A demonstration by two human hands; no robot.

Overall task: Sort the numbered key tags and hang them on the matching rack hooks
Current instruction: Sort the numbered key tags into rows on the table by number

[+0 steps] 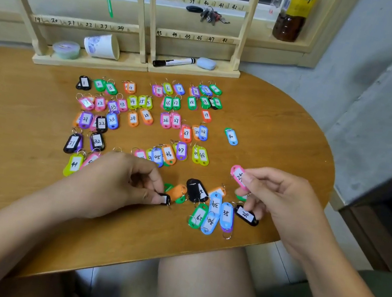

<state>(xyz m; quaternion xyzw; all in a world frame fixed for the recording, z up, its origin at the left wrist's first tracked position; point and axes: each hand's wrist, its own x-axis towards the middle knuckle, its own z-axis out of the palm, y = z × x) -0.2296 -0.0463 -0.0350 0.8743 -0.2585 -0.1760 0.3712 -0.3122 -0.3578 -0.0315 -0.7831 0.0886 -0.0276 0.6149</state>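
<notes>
A green tag hangs from hook 18 of the wooden rack. In front of the rack, rows of numbered key tags lie on the table. Farther out from the rack, the left hand pinches a black tag low at the tabletop, with thumb and curled fingers closed on it. A loose heap of tags lies beside it. The right hand pinches a pink tag, raised above the heap.
</notes>
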